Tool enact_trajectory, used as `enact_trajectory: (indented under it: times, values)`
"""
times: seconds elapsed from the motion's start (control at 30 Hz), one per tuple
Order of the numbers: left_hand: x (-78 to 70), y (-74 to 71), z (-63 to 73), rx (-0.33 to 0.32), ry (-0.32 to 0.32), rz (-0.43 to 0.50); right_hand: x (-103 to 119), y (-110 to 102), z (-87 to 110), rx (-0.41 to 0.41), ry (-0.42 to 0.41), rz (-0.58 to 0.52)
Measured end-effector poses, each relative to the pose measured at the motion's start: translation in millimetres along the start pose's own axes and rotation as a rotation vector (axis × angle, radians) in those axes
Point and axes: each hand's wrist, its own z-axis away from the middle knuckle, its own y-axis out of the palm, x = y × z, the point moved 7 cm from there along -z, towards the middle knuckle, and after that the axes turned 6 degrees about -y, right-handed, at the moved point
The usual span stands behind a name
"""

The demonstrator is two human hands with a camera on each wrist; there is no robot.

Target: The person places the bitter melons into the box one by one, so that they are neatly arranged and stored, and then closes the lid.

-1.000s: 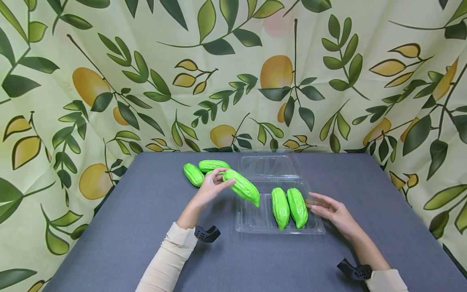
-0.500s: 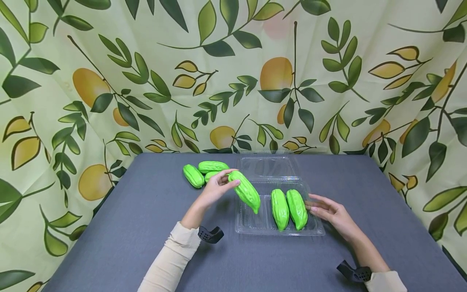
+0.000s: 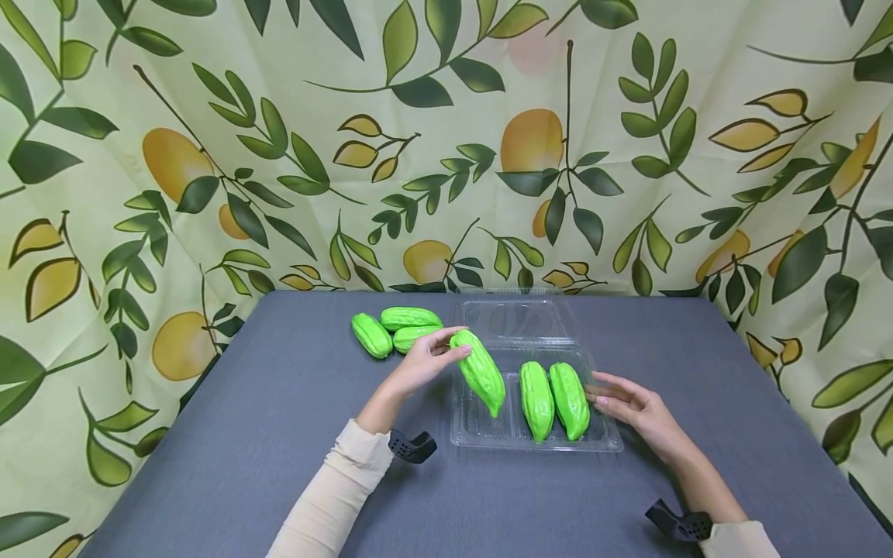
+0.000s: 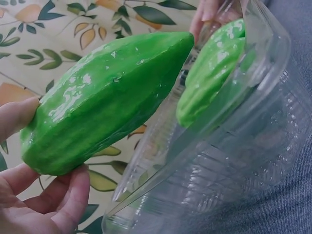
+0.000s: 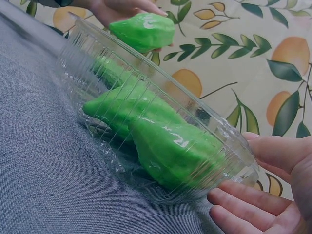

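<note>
Fingers [image 4: 78,192] and thumb of the left hand [image 3: 422,366] are pinching the blunt end of a glossy green gourd [image 3: 481,376]. Behind everything, a cloth [image 3: 446,116] printed with leaves and yellow fruit is hanging; below it, a grey table [image 3: 244,434] is spreading out. On the table a clear plastic container [image 3: 488,444] is standing with its lid [image 3: 512,319] lying folded back. The right hand [image 3: 631,399] is resting at the container's right wall, fingers fairly straight, thumb by the rim; how firmly it is pressing, I cannot tell. Two packed gourds [image 3: 537,401] are lying side by side in the right half, and three loose gourds [image 3: 372,335] are clustering on the table to the left. The held gourd is hanging above the left half, slanting, its tip [image 3: 495,412] pointing down toward the person.

Its moulded shine is suggesting something light, stiff and hard to bruise, though perhaps slippery. The ridges are probably offering some grip, with the thick end or middle promising a surer hold than the narrow tip. The thin container is looking bendier, so a steadying hand is making sense.
</note>
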Motion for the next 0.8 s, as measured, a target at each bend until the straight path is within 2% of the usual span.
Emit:
enact_trajectory:
  times: [0.17,0.47,0.8]
  values:
    - [-0.7,5.8,-2.7,0.037,-0.006,-0.022,0,0,0.3,-0.002,-0.001,-0.007]
    - [-3.3,13.4,-8.0,0.064,-0.020,-0.086,-1,-1,0.5,-0.012,0.028,0.016]
    - [-2.4,19.8,-16.0,0.116,-0.041,-0.133,-1,0,0.2,0.000,-0.007,-0.027]
